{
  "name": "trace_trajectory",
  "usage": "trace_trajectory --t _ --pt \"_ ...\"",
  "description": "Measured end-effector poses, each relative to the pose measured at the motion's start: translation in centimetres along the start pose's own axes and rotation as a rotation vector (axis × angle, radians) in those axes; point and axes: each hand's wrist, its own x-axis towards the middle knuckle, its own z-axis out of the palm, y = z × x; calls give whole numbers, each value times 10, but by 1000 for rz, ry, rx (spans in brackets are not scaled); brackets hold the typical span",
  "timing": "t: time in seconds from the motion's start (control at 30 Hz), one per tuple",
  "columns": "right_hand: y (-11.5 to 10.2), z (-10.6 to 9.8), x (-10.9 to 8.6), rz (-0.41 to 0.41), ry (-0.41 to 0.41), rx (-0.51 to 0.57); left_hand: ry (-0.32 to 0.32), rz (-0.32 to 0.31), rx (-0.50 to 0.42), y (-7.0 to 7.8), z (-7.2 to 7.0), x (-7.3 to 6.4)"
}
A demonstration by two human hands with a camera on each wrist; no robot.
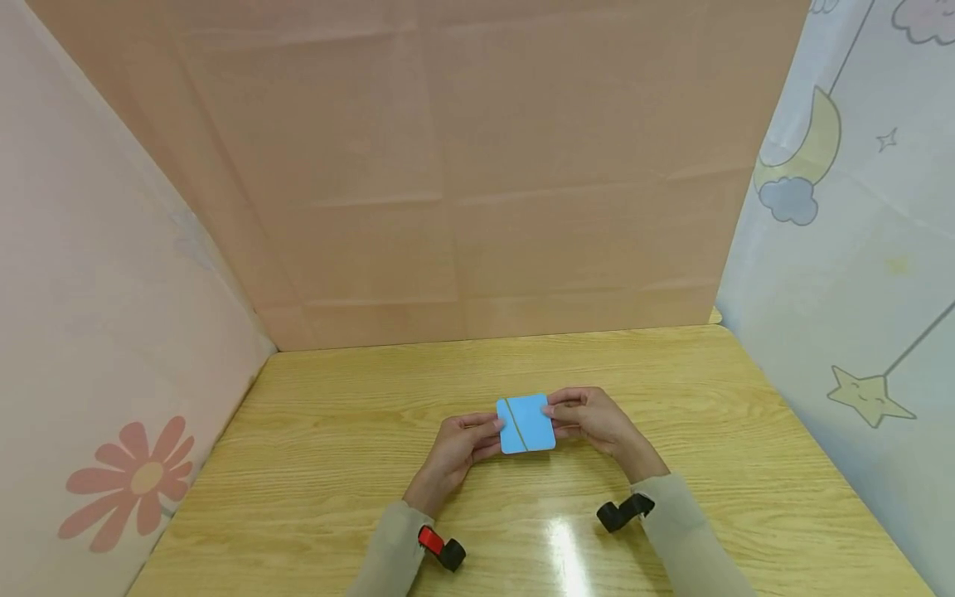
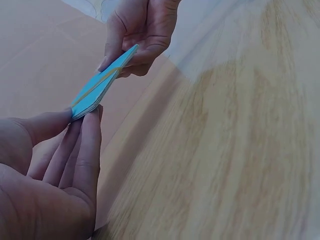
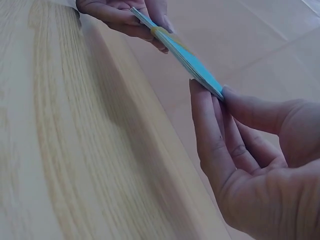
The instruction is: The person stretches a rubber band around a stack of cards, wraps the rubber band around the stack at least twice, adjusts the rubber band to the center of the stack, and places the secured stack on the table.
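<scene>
Wood-grain worktop [image 1: 336, 414] with a banded blue stack [image 1: 539, 427] held above it

Head view: a pinkish-tan cloth [image 1: 448, 166] hangs along the far side, with a flower-patterned cloth [image 1: 75, 274] on the left and a moon-and-star cloth [image 1: 858, 274] on the right. Around the middle of the worktop, the left hand [image 1: 457, 448] pinches the stack's left edge and the right hand [image 1: 595, 416] its right edge; the hands are apart from each other. A yellow band [image 1: 516, 424] slants across the face, nearer the left, probably to keep the layers together.

Left wrist view: the thumb lies on the blue face, fingers underneath. Gripping only the margin likely leaves most of the face uncovered.

Right wrist view: the right thumb and fingers pinch similarly; opposite grips presumably steady the thin, layered stack.
</scene>
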Motion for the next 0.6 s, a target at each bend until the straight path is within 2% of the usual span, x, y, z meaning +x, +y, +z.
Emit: trace_trajectory --t 0.27,0.6 --pt "1 1 -1 11 -3 -11 -21 -18 21 1 -2 0" --pt "2 6 2 24 7 -61 -29 -5 75 3 -7 -2"
